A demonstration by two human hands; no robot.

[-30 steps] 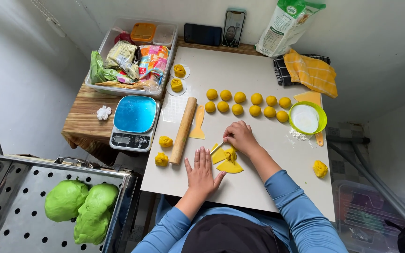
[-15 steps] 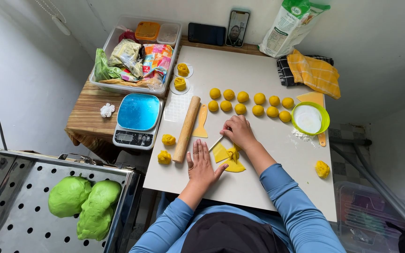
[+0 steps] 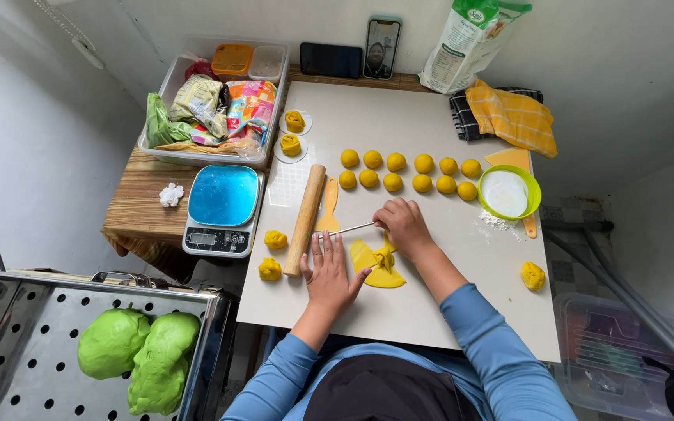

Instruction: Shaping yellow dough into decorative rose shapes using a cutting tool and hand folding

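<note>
Left hand was kept flat, fingers open, on the table. Right hand had shifted slightly, fingers closed on a thin stick over the yellow dough sheet.

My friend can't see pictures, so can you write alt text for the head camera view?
A person's right hand holds a thin metal stick over a flat piece of yellow dough on a white board, while the left hand rests flat beside a wooden rolling pin. Twelve yellow dough balls sit in two rows behind.

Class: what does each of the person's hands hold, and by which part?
Right hand grips a thin stick at one end. Left hand holds nothing, flat beside yellow dough.
</note>
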